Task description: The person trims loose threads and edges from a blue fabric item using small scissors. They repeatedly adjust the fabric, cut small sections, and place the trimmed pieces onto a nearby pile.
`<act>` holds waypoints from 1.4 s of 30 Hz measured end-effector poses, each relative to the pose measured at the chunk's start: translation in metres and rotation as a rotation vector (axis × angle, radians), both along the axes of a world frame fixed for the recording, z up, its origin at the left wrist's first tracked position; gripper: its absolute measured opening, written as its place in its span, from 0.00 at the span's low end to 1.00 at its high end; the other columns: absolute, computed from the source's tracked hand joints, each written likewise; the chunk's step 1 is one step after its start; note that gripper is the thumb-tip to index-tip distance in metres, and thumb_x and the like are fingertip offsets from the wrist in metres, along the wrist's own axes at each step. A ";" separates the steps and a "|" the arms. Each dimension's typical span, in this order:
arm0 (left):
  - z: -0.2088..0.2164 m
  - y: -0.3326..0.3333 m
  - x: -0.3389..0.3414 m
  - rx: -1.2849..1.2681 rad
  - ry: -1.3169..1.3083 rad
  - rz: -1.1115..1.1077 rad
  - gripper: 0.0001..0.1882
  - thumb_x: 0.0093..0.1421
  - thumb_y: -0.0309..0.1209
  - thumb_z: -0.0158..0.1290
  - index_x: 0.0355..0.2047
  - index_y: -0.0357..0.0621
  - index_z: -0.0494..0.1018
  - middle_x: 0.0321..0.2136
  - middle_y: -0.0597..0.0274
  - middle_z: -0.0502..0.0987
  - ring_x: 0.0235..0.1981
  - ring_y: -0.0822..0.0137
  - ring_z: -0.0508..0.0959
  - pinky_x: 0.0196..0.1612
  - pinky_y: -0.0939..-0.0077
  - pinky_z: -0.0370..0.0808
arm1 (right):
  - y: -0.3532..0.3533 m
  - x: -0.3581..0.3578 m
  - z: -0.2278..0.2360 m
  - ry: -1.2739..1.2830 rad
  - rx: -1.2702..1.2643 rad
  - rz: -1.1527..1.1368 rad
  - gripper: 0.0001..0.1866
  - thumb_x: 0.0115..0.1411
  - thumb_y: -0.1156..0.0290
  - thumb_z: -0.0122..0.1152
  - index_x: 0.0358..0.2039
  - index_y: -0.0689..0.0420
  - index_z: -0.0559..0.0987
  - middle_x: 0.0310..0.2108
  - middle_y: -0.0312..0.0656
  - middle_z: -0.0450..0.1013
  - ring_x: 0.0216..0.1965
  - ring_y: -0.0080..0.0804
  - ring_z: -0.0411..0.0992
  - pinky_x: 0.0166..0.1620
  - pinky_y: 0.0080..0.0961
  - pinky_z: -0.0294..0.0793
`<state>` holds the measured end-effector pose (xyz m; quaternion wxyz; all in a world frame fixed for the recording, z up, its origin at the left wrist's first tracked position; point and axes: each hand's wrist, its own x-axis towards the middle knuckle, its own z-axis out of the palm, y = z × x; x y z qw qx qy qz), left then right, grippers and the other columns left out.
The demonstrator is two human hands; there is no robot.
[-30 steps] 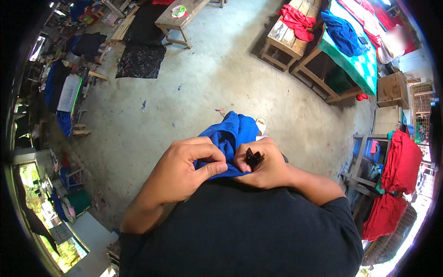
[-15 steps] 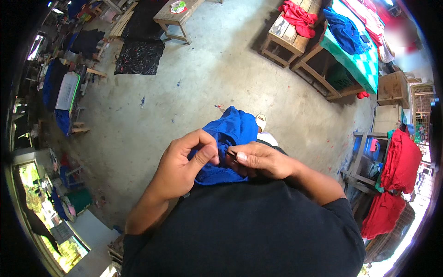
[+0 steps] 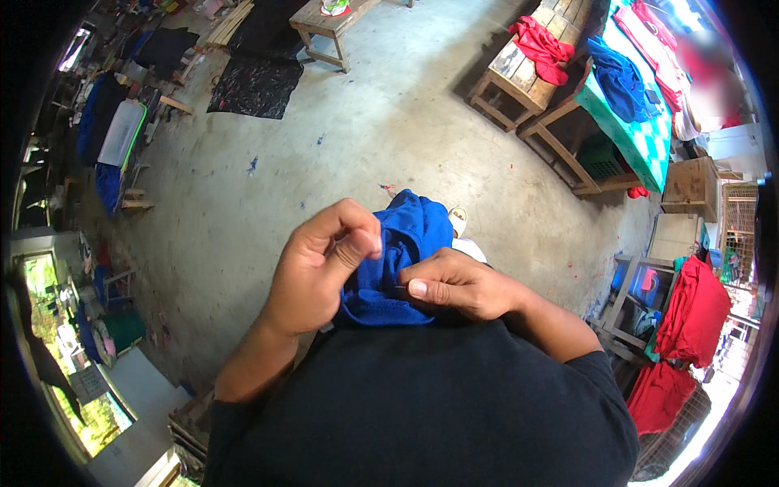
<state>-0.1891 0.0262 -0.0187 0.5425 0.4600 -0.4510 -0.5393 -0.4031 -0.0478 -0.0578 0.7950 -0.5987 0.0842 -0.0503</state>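
Observation:
A bunched blue cloth [image 3: 410,223] lies across my lap, with folds and a seam along its near edge. My left hand [image 3: 320,264] is raised at the cloth's left side, thumb and forefinger pinched together; whatever is between them is too small to make out. Over the right part of the cloth, my right hand [image 3: 458,284] is closed, its thumb pressed on a small dark thin object [image 3: 401,286]. Only the tip of that object shows; the fingers hide the rest.
Wooden benches [image 3: 320,18] stand ahead, one with red cloth [image 3: 542,49] on it. At the far right, a table with a green cover [image 3: 604,105] bears blue garments [image 3: 621,81]. Red garments [image 3: 690,312] hang at my right. A black sheet [image 3: 256,85] lies on the floor.
My left hand has lifted slightly up and away from my right hand, widening the gap between them. The right fingers have closed further over the dark object. The view has shifted a little.

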 end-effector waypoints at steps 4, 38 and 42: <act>0.023 0.006 0.022 0.193 0.590 -0.167 0.14 0.73 0.40 0.49 0.36 0.43 0.69 0.26 0.68 0.70 0.25 0.80 0.68 0.33 0.81 0.71 | 0.003 0.007 0.011 -0.060 -0.226 -0.154 0.19 0.66 0.57 0.63 0.39 0.62 0.72 0.24 0.40 0.66 0.28 0.31 0.67 0.33 0.29 0.65; 0.025 0.005 0.049 0.009 -0.904 -0.678 0.18 0.48 0.39 0.70 0.20 0.42 0.73 0.21 0.56 0.72 0.25 0.51 0.75 0.30 0.59 0.69 | 0.007 -0.059 0.027 0.039 -0.443 -0.061 0.09 0.59 0.74 0.68 0.40 0.61 0.85 0.33 0.48 0.80 0.35 0.42 0.79 0.37 0.33 0.76; 0.054 -0.004 0.052 -0.180 -0.407 -0.756 0.19 0.54 0.41 0.67 0.16 0.42 0.75 0.30 0.55 0.80 0.32 0.57 0.79 0.33 0.60 0.71 | 0.007 -0.061 0.018 0.006 -0.420 -0.138 0.11 0.58 0.74 0.70 0.41 0.61 0.86 0.30 0.44 0.79 0.29 0.36 0.75 0.32 0.30 0.72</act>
